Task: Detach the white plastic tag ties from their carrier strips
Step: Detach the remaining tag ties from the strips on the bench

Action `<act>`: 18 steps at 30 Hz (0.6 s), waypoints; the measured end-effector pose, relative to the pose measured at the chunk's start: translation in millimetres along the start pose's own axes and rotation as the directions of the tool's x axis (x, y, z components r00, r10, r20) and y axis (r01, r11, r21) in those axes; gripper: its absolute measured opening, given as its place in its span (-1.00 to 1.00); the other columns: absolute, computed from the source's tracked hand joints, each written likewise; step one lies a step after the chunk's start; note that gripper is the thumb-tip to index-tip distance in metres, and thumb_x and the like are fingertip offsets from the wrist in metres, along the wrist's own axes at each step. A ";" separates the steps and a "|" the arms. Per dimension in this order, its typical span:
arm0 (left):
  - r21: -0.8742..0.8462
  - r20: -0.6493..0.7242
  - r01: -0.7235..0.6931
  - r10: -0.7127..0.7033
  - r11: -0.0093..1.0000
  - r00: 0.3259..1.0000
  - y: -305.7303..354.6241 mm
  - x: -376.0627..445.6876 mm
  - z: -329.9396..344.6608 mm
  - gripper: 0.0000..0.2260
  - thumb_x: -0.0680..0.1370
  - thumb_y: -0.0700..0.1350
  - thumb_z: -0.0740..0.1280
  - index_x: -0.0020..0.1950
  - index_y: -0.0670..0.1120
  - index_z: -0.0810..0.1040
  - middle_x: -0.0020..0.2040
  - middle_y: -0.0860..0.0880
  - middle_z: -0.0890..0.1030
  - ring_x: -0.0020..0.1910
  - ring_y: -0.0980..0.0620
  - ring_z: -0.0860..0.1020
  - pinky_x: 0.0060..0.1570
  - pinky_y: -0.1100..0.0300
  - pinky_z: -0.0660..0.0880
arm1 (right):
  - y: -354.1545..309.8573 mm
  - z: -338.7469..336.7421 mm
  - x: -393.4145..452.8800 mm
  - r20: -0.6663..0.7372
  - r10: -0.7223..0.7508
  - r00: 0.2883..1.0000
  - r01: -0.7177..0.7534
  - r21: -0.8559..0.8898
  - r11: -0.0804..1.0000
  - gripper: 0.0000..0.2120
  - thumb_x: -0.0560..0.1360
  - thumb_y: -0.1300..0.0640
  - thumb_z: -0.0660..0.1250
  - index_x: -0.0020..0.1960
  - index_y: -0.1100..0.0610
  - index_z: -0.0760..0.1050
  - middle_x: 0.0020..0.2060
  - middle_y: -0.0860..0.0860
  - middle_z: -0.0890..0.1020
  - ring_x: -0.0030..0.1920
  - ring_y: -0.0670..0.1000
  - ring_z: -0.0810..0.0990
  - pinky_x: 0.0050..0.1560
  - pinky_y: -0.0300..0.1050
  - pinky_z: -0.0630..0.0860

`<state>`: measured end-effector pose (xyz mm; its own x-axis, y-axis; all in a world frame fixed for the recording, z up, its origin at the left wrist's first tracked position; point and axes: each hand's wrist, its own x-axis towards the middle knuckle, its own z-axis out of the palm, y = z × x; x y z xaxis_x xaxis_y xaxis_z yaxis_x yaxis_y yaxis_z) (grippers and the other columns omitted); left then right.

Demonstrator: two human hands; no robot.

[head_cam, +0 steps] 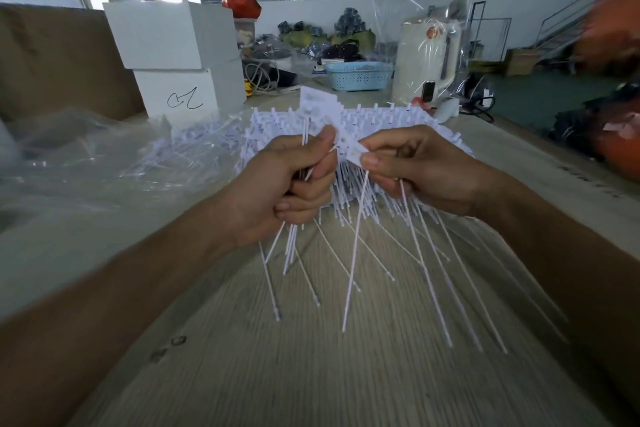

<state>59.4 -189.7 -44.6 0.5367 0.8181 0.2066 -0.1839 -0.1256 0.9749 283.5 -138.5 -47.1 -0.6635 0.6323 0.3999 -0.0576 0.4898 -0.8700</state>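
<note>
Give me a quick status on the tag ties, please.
Left hand grips a bundle of ties. Right hand pinches the carrier strip. Nothing in the way.

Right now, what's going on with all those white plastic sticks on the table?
A person is pulling white tag ties off their carrier strips by hand. The left hand grips a bundle of ties whose tails hang toward the wooden table. The right hand pinches the end of a carrier strip. Behind both hands sits a big pile of strips not yet worked.
</note>
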 end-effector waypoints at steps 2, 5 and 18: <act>-0.034 0.028 -0.031 0.032 0.999 0.999 3.1 -0.9 0.7 -0.62 0.66 0.02 0.14 -0.31 -0.10 0.33 -0.52 0.03 0.17 -0.62 0.13 0.06 -0.61 0.40 0.05 | 5.4 -7.6 -3.8 0.088 0.043 0.995 -0.045 0.017 0.999 -0.86 0.54 0.04 0.40 0.04 0.04 0.68 -0.45 -0.05 0.45 -0.45 -0.09 0.34 -0.41 -0.18 0.26; -0.103 -0.074 -0.167 0.160 0.981 0.984 25.7 -3.7 -16.6 -0.63 0.67 0.06 0.14 -0.29 -0.06 0.35 -0.50 0.07 0.19 -0.62 0.16 0.12 -0.65 0.39 0.11 | 16.8 -15.3 -15.1 0.153 0.192 0.969 -0.167 -0.162 0.973 -0.77 0.53 -0.06 0.40 0.07 0.06 0.67 -0.43 -0.05 0.49 -0.43 -0.07 0.37 -0.39 -0.13 0.29; 0.288 -0.372 0.058 0.056 0.956 0.926 -2.4 7.8 -2.1 -0.54 0.53 0.35 0.27 -0.21 -0.04 0.43 -0.46 0.08 0.18 -0.55 0.10 0.10 -0.52 0.34 0.10 | -6.1 26.0 10.2 -0.198 0.000 0.980 -0.016 -0.082 0.997 -0.84 0.61 0.21 0.34 0.11 0.08 0.39 -0.29 0.10 0.64 -0.32 0.05 0.47 -0.35 -0.18 0.42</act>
<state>62.3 -181.9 -45.6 0.1803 0.9599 0.2147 0.0924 -0.2338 0.9679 257.7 -150.7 -45.3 -0.5023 0.7388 0.4493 0.0145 0.5267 -0.8499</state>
